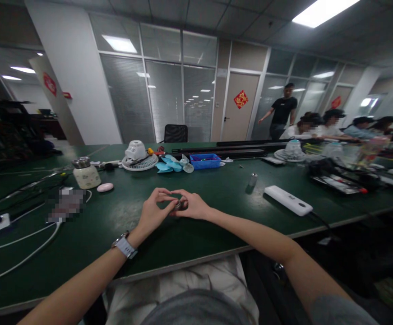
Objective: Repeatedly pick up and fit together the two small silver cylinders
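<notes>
Low over the green table [210,239], my left hand [155,205] and my right hand [194,205] meet in front of me. Between their fingertips is a small dark metallic part [179,205], gripped from both sides. The fingers cover much of it, so its exact kind does not show. A wristwatch [126,246] with a pale strap is on my left wrist. Off to the right of my hands, a small silver cylinder [253,179] stands upright. Light-blue fan blades [169,164] lie beyond my hands.
A blue tray [205,161] holds small parts near the fan blades. A white fan body [136,155] stands farther left. Left are a cream flask [86,174], a pink oval object [105,187] and cables. Right is a white power strip [287,200]. People are at the far right.
</notes>
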A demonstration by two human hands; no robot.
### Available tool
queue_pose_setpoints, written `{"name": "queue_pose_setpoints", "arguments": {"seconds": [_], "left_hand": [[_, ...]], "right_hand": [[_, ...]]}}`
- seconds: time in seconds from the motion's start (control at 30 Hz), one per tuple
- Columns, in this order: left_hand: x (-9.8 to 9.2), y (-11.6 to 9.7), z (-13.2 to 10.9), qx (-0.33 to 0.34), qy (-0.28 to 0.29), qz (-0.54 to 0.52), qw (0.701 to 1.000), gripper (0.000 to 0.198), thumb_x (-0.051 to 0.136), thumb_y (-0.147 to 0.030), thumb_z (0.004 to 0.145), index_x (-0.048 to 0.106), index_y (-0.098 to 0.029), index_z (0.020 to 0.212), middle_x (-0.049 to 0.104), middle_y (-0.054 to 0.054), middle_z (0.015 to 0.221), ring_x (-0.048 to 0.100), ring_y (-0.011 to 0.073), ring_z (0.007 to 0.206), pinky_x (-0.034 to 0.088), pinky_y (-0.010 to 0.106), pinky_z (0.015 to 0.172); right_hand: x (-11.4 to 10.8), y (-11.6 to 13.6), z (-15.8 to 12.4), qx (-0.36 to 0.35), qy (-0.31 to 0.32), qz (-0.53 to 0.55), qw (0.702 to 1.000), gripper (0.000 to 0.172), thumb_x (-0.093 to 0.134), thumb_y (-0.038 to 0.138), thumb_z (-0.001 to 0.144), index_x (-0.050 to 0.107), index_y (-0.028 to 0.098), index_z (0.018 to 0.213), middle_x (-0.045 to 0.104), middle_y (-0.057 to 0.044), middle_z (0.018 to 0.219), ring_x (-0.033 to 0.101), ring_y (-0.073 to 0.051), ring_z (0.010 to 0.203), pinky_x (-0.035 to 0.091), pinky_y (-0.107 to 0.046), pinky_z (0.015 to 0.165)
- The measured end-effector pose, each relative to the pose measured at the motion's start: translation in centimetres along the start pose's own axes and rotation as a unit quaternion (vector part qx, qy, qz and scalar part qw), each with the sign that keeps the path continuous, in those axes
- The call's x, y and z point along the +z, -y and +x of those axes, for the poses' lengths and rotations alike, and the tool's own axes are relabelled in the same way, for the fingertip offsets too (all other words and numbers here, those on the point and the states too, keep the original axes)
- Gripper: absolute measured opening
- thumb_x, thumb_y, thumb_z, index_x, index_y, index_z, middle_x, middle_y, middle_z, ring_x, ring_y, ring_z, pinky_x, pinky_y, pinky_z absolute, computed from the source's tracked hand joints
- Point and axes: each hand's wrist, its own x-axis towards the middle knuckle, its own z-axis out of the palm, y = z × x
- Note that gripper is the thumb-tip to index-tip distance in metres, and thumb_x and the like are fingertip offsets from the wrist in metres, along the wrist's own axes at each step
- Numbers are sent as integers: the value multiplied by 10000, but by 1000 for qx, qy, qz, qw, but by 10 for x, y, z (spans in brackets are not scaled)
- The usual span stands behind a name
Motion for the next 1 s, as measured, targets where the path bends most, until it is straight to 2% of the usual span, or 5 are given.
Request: {"name": "queue_pose_setpoints", "arguments": {"seconds": [0.17,0.4,0.57,0.8,1.0], "left_hand": [[-3,5,6,-23,-89,28,995,348,668,-452,780,526,-205,979,731,84,1010,690,215,961,497,335,821],[-5,38,6,-96,92,39,990,389,695,-366,744,462,-234,1027,778,39,847,717,245,925,498,378,835],[-3,38,5,-89,122,26,988,474,726,-348,706,484,-229,1096,780,50,894,707,258,985,490,412,908],[-6,35,6,-84,70,69,992,374,575,-371,841,468,-202,1156,744,107,1075,660,259,1061,466,438,923],[-4,40,6,-89,63,96,989,327,529,-384,865,502,-192,1127,730,113,1069,647,262,1031,476,419,876]], "right_hand": [[-2,7,-4,8,-6,-11,1000,755,789,462,692,468,250,1342,708,14,848,698,-172,747,504,-264,705],[-3,14,-9,3,-22,-89,996,584,757,534,713,545,273,1190,705,14,841,679,-177,739,471,-264,679],[-17,13,-7,-8,12,-133,991,444,763,512,709,630,256,1047,702,19,857,666,-153,753,456,-245,685],[-140,-41,-27,178,89,-178,964,453,855,339,556,705,188,956,721,-27,946,670,-192,895,493,-244,742],[-238,-98,-81,420,-40,-261,868,378,847,238,538,768,201,907,729,-42,984,668,-217,931,512,-264,774]]}}
